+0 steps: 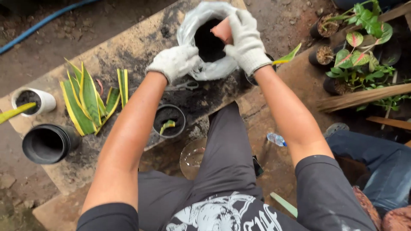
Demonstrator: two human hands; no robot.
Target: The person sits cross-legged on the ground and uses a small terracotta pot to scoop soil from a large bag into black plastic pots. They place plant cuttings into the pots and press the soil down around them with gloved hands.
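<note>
The left hand has its gloved fingers curled shut on the plastic bag of soil. The right hand clasps a small clay pot, mostly hidden inside the bag.

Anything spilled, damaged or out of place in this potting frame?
Dark soil is spilled across the wooden board, thickest under the plastic bag both gloved hands hold. Scissors lie half buried in it.

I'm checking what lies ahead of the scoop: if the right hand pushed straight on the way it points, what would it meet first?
Probably the dark soil inside the clear plastic bag: the right hand points a terracotta pot into its mouth. Depth is unclear.
</note>
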